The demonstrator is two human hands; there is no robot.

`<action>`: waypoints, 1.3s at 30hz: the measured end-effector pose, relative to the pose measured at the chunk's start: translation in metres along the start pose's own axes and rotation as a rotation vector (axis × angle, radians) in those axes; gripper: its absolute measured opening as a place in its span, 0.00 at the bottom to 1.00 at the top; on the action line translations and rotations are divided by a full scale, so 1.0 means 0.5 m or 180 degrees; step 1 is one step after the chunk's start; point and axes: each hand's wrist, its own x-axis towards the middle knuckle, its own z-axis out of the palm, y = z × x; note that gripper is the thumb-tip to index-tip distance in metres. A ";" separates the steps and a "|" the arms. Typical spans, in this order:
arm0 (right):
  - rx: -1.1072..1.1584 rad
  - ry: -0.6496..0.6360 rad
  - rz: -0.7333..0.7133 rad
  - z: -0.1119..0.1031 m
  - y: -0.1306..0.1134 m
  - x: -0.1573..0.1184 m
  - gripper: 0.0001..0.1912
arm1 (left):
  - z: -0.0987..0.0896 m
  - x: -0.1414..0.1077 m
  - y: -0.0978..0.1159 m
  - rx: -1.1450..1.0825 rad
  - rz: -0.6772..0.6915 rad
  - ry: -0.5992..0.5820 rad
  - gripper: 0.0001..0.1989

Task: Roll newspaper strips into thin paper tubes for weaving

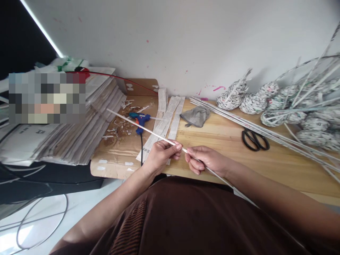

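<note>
A long thin white rolled paper stick (148,131) runs slantwise across the front of me. My left hand (165,153) pinches it between thumb and fingers near the middle. Close beside it, my right hand (203,158) is closed on the stick as well, and the stick passes on under my right forearm toward my lap. Whether it is one piece or two joined between my hands, I cannot tell. Behind the left hand lie flat printed paper strips (174,117) and a blue glue gun (142,122) with a dark cord.
Stacked paper sheets (102,102) fill the left. Paper scraps litter the cardboard (117,159). A grey cloth (196,116), black-handled scissors (255,140) and a bundle of paper sticks (228,119) lie on the wooden table (220,141). Woven paper pieces (257,99) stand by the wall.
</note>
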 end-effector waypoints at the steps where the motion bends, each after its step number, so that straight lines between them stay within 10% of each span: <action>1: 0.0177 -0.0109 0.0043 -0.002 -0.001 0.000 0.22 | 0.000 0.000 0.001 -0.0013 -0.0014 -0.0011 0.15; 8: -0.2122 0.0967 -0.0748 0.001 -0.021 -0.009 0.18 | 0.002 -0.004 0.007 0.0052 -0.0037 0.0054 0.15; 14: -0.0216 -0.0223 0.0095 -0.007 -0.011 -0.006 0.22 | 0.004 -0.004 0.009 -0.0001 -0.0168 0.0082 0.15; 20: -0.2191 0.0795 -0.0672 0.005 -0.026 -0.007 0.16 | 0.004 -0.003 0.005 0.0084 -0.0073 0.0056 0.15; 27: 0.0023 -0.0254 0.0123 -0.003 -0.008 -0.003 0.21 | 0.003 -0.006 0.008 0.0007 -0.0174 0.0103 0.16; 39: -0.0338 0.0117 0.0170 -0.006 -0.013 0.002 0.23 | 0.006 -0.007 0.003 0.0170 -0.0115 0.0066 0.15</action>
